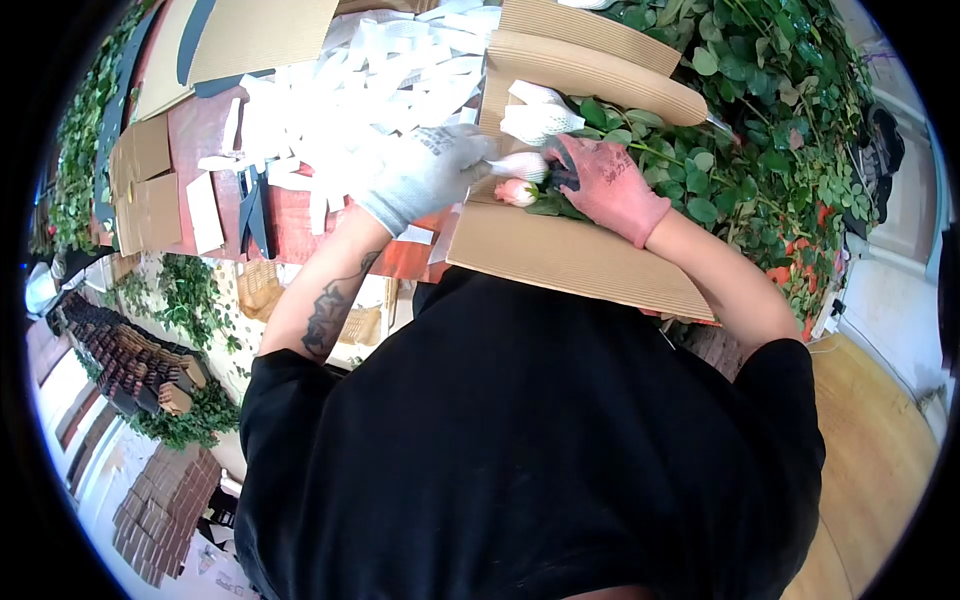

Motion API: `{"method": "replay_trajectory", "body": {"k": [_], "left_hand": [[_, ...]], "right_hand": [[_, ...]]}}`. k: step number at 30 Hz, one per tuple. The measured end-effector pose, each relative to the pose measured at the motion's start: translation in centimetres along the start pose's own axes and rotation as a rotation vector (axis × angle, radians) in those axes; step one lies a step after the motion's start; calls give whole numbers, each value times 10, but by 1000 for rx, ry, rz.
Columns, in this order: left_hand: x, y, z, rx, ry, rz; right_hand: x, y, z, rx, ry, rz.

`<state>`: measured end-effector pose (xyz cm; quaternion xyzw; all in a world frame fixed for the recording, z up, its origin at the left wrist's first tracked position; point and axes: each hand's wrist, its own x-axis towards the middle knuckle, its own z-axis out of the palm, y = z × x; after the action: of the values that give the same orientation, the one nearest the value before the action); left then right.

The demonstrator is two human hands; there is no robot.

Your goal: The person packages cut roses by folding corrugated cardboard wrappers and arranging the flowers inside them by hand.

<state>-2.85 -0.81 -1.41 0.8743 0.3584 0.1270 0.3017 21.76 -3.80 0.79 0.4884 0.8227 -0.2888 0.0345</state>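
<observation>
My left hand (430, 168), in a whitish glove, pinches the tip of a white foam net sleeve (522, 166) that covers a flower head. On the other side, my right hand (605, 185), in a pink glove with dark fingers, is closed at the base of that sleeved rose; its fingertips and the stem are partly hidden. Just below lies a pale pink rose (517, 192) with a bare head. More foam-sleeved roses (540, 120) lie above, their leaves pointing right. All rest on a sheet of corrugated cardboard (580, 250) with a rolled upper edge.
Loose white foam sleeves (390, 70) are heaped across the red table at upper left. Dark strips (255, 210) and cardboard pieces (260, 35) lie farther left. A thick mass of leafy rose stems (760, 90) fills the right side, with red blooms (795, 260) low in it.
</observation>
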Motion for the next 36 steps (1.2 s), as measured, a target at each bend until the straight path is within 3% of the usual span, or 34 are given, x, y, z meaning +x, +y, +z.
{"method": "replay_trajectory", "body": {"k": [3, 5, 6, 8, 9, 10, 11, 13, 17, 20, 22, 32, 36], "left_hand": [[-11, -27, -14, 116, -4, -168], [-21, -34, -26, 193, 39, -272], [-24, -32, -29, 179, 74, -187], [-18, -18, -38, 116, 109, 2], [-12, -10, -37, 65, 110, 107], [-5, -5, -26, -121, 75, 103], [4, 12, -28, -97, 51, 115], [21, 26, -19, -96, -108, 112], [33, 14, -3, -108, -195, 71], [34, 16, -9, -8, -324, 34], [35, 19, -7, -29, -173, 110], [33, 15, 0, 11, -162, 91], [29, 25, -4, 10, -189, 90]], "right_hand": [[-5, 9, 15, -58, 131, -59], [-2, 13, 24, -179, 429, -210], [-3, 14, 24, -177, 430, -218], [-3, 3, 7, -78, 203, -99], [-1, -1, 2, -80, 203, -104], [0, -4, -3, -61, 113, -53], [1, -5, -6, -46, 23, -1], [-2, 1, 5, -94, 142, -67], [-12, -3, -3, -201, 348, -164], [-10, -15, -16, -251, 127, -231], [0, -16, -16, -278, -93, -245], [2, -9, -13, -251, -178, -209], [-1, 0, -5, -200, -106, -234]]}}
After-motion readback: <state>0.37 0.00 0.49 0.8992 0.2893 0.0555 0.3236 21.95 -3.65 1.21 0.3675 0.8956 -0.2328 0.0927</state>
